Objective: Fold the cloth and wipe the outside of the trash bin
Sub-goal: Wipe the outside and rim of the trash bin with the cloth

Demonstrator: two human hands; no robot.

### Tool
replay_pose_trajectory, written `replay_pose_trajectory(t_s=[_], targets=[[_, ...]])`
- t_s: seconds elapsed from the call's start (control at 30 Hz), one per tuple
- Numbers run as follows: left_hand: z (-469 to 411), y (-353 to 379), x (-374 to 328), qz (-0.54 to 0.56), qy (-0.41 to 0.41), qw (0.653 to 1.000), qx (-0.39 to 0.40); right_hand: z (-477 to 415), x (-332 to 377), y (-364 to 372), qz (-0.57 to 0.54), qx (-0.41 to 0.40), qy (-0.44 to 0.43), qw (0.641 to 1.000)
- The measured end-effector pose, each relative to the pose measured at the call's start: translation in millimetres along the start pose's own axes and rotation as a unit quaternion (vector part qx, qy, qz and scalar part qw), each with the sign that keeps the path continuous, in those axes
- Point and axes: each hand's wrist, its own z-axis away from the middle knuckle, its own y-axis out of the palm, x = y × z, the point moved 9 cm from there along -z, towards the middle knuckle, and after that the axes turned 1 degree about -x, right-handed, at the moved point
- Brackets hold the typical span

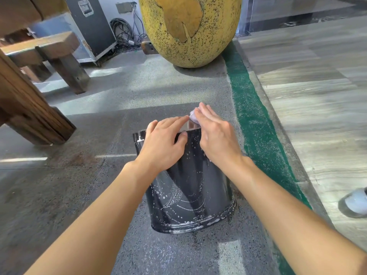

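Observation:
A black trash bin (190, 191) with white speckled swirls lies tilted on the grey floor, its wide rim toward me and its narrow end pointing away. My left hand (162, 141) rests flat on the upper side of the bin near the far end, thumb hooked over the edge. My right hand (216, 135) presses a small pale lilac cloth (193, 116) against the far right part of the bin. Only a corner of the cloth shows under the fingers.
A large yellow speckled egg-shaped pot (190, 30) stands behind the bin. Wooden bench legs (35, 120) are at the left. A green strip (256, 124) and a raised wood-look floor run along the right. A white shoe (355, 203) sits at the right edge.

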Motion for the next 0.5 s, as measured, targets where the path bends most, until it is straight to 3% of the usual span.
replay_pose_trajectory(t_s=[0.27, 0.5], targets=[[-11.4, 6.1, 0.1, -0.004, -0.019, 1.0, 0.012, 27.4, -2.7, 2.1, 0.022, 0.007, 0.007, 1.0], [-17.7, 9.4, 15.6, -0.037, -0.059, 0.997, 0.033, 76.4, -1.5, 8.5, 0.028, 0.074, 0.001, 0.997]])
